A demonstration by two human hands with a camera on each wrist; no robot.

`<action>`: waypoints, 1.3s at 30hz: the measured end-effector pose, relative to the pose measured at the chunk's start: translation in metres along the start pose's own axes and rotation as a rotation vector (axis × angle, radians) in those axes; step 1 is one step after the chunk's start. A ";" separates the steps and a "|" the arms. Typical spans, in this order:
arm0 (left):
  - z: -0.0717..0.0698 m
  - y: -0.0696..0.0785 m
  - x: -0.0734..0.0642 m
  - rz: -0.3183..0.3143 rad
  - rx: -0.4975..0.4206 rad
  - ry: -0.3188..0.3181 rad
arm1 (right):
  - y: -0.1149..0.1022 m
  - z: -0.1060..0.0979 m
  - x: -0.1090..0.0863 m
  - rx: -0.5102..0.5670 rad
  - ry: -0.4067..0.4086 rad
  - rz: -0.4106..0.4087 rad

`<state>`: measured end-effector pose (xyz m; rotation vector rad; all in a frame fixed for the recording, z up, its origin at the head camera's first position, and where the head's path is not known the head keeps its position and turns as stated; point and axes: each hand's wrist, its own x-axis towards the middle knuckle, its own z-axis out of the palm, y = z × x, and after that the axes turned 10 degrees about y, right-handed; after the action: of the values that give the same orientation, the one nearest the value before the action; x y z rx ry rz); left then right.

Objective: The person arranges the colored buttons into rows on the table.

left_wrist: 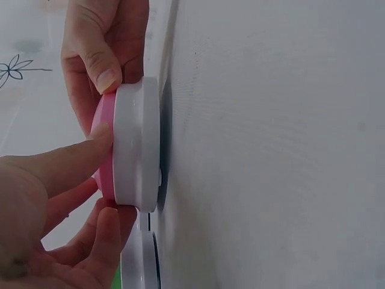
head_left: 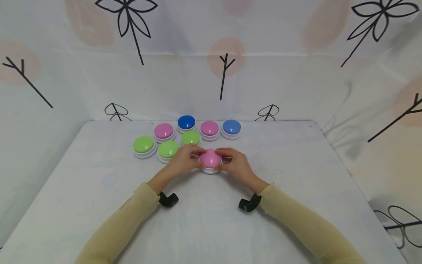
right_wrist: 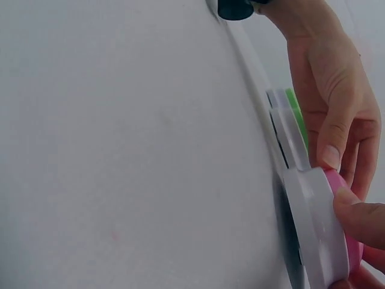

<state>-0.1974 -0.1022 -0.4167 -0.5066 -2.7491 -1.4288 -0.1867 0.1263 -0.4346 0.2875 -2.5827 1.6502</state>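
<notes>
A pink push button with a round white base is between both hands at the middle of the table. My left hand grips its left side, thumb at the near edge and fingers toward the far edge. From the right, my right hand holds it the same way. In the left wrist view, the thumb lies on the pink dome's edge, and the white base stands close over the tabletop with a dark shadow along it. The right wrist view shows both thumbs at the pink rim.
Left of and behind the hands stand three green buttons, two pink buttons and two blue buttons, all on white bases. The left hand partly covers two green ones. A patterned cloth hangs behind the white table.
</notes>
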 end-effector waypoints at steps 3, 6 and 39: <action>-0.003 -0.002 -0.004 0.002 0.023 -0.019 | -0.002 0.003 -0.004 0.000 -0.009 0.001; -0.008 -0.003 -0.009 0.009 0.041 -0.041 | -0.005 0.007 -0.008 -0.001 -0.017 0.002; -0.062 -0.025 -0.052 0.036 0.144 -0.084 | -0.028 0.063 -0.020 -0.008 -0.105 -0.114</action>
<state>-0.1638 -0.1797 -0.4079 -0.6200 -2.8635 -1.2181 -0.1588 0.0608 -0.4395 0.5236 -2.5911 1.6283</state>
